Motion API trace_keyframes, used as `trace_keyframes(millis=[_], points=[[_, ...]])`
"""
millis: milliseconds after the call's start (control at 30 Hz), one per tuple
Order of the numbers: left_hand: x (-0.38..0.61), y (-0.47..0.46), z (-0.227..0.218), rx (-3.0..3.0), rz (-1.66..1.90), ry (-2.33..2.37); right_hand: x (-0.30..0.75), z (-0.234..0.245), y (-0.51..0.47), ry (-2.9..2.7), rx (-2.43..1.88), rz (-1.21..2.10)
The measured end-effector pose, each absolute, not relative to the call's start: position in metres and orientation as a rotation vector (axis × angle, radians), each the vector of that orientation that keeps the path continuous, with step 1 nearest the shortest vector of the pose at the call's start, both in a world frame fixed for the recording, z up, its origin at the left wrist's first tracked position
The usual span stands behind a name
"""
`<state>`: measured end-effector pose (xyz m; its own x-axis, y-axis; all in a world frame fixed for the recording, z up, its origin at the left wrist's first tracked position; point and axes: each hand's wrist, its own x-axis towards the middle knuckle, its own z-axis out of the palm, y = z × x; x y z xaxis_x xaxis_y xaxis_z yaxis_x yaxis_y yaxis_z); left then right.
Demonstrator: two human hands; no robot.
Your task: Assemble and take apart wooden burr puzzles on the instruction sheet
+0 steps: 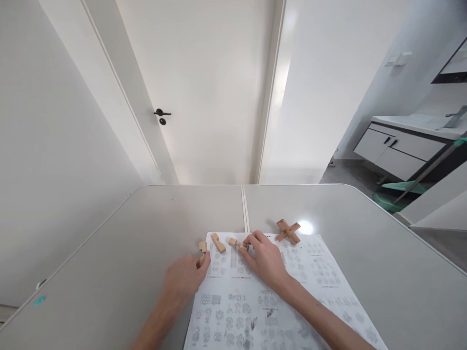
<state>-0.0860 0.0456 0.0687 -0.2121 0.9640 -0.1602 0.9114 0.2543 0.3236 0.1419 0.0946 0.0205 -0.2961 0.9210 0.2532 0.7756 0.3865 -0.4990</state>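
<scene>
Between the thumb and fingers of my left hand (186,274) is a notched wooden puzzle piece (203,247), at the left edge of a printed sheet (241,291). My right hand (266,260) pinches the right end of a second notched wooden piece (233,241) near the sheet's top edge. A third wooden piece (218,243) lies on the sheet between the two hands, untouched. Right of my right hand, a cross-shaped assembly of wooden pieces (288,232) rests at the sheet's top edge. Fingers partly cover both pieces in my hands.
The grey folding table (175,209) has a seam down its middle. Beyond it stands a white door (207,87) with a black handle (162,113). A washbasin cabinet (401,146) is at the far right, and a teal mark (39,300) is at the table's left edge.
</scene>
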Motion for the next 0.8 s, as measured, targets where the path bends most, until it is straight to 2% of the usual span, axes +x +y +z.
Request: trace_keyframes(millis=[467, 800], points=[[-0.082, 0.069, 0.059, 1.815, 0.1, 2.272, 0.087, 0.026, 0.114, -2.23, -1.659, 0.457], [-0.091, 0.044, 0.062, 1.912, 0.066, 2.139, 0.128, 0.039, 0.082, -2.335, -1.413, 0.57]])
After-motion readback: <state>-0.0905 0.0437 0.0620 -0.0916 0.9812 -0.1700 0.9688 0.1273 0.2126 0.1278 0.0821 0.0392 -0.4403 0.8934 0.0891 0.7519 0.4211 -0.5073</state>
